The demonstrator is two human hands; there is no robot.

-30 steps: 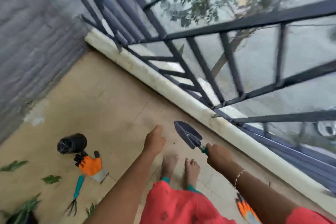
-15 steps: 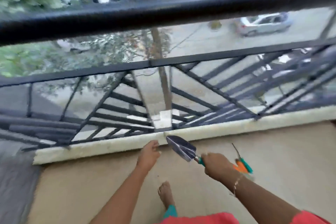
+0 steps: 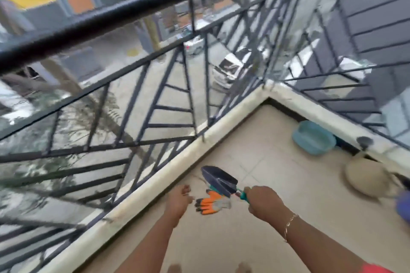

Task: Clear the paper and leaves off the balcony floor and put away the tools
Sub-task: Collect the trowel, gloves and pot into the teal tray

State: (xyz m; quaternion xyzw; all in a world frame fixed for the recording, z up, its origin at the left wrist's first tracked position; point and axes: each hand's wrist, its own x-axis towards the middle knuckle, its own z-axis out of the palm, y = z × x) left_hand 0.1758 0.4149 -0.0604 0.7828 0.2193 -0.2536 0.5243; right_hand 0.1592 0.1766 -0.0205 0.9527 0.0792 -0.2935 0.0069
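Beige tiled floor, corner railing. Right hand grips the trowel; left hand seems loosely curled, empty.

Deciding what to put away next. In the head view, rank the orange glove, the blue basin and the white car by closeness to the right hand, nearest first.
1. Orange glove: on the floor just left of the right hand, which grips the trowel.
2. Blue basin: ahead, by the corner ledge.
3. White car: far below, beyond the railing.
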